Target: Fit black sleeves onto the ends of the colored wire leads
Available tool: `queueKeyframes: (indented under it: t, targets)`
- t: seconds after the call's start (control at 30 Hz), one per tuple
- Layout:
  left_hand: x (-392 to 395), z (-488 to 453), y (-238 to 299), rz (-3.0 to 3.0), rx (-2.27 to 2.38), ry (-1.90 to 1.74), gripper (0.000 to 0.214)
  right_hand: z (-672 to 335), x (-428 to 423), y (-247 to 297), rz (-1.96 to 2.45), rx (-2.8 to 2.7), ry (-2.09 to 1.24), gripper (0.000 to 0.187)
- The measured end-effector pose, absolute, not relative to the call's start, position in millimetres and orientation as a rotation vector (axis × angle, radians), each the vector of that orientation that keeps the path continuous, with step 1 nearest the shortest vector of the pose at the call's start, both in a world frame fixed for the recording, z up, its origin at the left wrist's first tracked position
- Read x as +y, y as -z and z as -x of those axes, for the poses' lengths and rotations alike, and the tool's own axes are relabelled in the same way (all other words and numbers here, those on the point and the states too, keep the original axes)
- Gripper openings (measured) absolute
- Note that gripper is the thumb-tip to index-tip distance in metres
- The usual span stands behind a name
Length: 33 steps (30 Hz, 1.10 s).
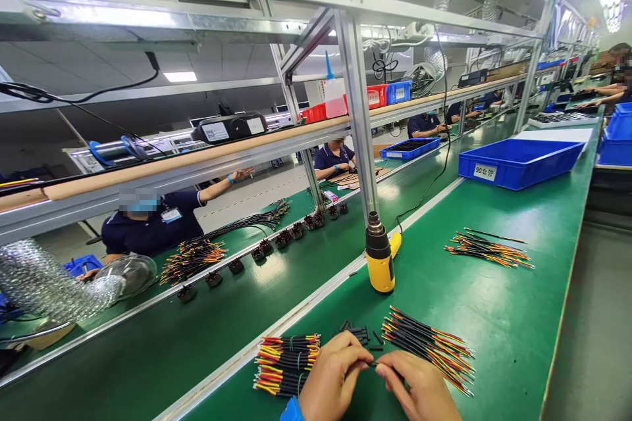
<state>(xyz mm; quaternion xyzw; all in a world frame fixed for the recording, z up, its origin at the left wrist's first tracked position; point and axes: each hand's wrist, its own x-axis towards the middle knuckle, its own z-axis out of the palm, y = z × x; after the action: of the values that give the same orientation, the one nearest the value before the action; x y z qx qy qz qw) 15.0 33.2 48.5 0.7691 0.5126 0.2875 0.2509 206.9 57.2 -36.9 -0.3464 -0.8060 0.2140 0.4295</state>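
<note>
Left to right: the bundle of black, red and yellow wires (286, 365), banded and sleeved black mid-length, lies just beside your left hand (336, 378), with short black sleeves (358, 335) loose above. Your hands meet low over the green bench mat (494, 316), fingertips pressed together, pinching a small black piece (372, 364). Your right hand (412, 387) sits by a second wire bundle (429, 350), no sleeves visible; a yellow heat gun (380, 256) stands upright beyond.

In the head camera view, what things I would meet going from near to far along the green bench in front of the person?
Left hand and right hand pinching a small black piece → bundle of red, yellow and black wires → yellow heat gun → second wire bundle → blue plastic crate
</note>
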Motion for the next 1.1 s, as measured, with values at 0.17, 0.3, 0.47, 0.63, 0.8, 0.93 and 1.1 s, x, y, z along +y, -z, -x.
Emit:
queueKeyframes:
  t: [0.17,0.3,0.47,0.63,0.8,0.93,1.1]
  targets:
    - [33.2,-28.0,-33.9,-1.696,1.322,-1.131,0.016,-197.7,57.8,35.9,0.79,-1.769,-1.002,0.042]
    - [32.4,-34.8,-24.1,-1.529,1.099,-1.326,0.009,-198.9,58.7,29.5,0.668,-1.616,-1.193,0.044]
    - [27.2,-35.9,-23.8,-1.638,1.098,-1.266,0.008,-203.5,58.5,28.7,0.592,-1.545,-1.309,0.048]
    - [24.4,-34.9,-25.1,-1.661,1.097,-1.251,0.01,-205.0,56.9,24.3,0.553,-1.547,-1.339,0.049]
    - [23.9,-35.8,-25.5,-1.67,1.122,-1.248,0.014,-202.7,56.0,27.1,0.535,-1.568,-1.326,0.051]
    - [24.2,-35.9,-25.5,-1.638,1.147,-1.244,0.015,-200.3,57.7,42.7,0.548,-1.564,-1.289,0.054]
    - [24.4,-34.7,-26.3,-1.643,1.128,-1.236,0.015,-200.7,57.7,50.3,0.551,-1.601,-1.307,0.055]
